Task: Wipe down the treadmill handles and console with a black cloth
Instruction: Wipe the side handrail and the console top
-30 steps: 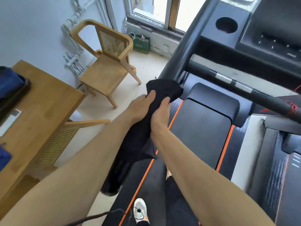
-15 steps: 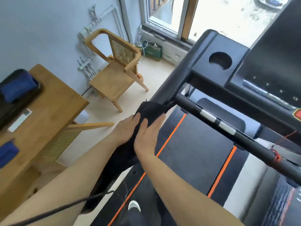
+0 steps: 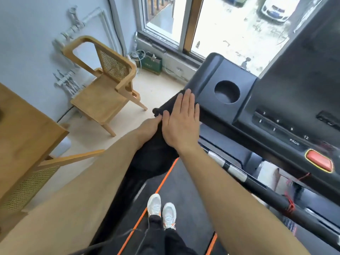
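**Wiping barely begun at the console's left corner**

Pressed the limp black cloth (image 3: 152, 157) against the near left corner of the glossy black treadmill console (image 3: 276, 100) with the right hand (image 3: 181, 124), fingers (image 3: 186, 102) straight and close together. Met the hanging cloth with the left hand (image 3: 148, 128); could not tell how its fingers lay. Judged early: button panel and black handlebar with silver strips (image 3: 235, 173) seemingly left to wipe.

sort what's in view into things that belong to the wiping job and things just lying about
Job: black cloth, right hand flat on it, left hand holding it, treadmill console, handle bar.
Lying about: wooden chair, wooden table, green bag by the window.
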Demonstrator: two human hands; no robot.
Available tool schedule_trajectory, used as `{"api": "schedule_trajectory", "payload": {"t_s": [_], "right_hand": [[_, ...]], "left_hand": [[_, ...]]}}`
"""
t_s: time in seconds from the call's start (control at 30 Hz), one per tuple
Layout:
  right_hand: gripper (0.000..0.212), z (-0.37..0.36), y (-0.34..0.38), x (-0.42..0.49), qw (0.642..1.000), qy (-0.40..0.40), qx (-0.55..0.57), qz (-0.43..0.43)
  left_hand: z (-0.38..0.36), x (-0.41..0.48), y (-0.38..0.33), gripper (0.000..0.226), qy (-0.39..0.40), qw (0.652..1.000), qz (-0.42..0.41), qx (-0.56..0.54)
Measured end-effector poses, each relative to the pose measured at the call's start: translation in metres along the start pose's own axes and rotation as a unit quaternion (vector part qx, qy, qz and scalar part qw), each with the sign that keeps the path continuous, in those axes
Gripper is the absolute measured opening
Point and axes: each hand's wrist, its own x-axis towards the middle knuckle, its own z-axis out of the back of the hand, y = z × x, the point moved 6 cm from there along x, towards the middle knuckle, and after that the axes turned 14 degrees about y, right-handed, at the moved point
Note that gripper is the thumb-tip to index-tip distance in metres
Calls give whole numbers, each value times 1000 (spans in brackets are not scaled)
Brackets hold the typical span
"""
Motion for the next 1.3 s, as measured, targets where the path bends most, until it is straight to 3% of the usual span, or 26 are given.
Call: {"api": "schedule_trajectory", "payload": {"t_s": [0.17, 0.3, 0.4, 0.8, 0.93, 1.1, 1.2, 1.3], "right_hand": [[73, 29, -43, 58, 997, 18, -12, -74], [73, 14, -26, -1, 997, -23, -26, -72], [78, 10, -28, -10, 997, 11, -51, -63], [78, 73, -97, 140, 994, 14, -4, -105], [65, 101, -122, 191, 992, -7, -33, -121], [50, 118, -138, 229, 989, 92, -24, -115], [47, 112, -138, 204, 994, 32, -33, -102], [56, 96, -136, 154, 992, -58, -70, -88]], "left_hand": [[-15, 38, -66, 48, 40, 996, -72, 17], [-14, 17, -37, 46, 43, 989, -80, 114], [-13, 7, -26, 47, 32, 990, -70, 119], [-29, 124, -143, 62, 18, 993, -43, 109], [-37, 168, -194, 56, 32, 996, -66, 59], [-43, 190, -236, 39, 39, 994, -98, 40], [-48, 171, -225, 48, 16, 981, -105, 161], [-49, 138, -195, 45, -67, 941, -121, 309]]}}
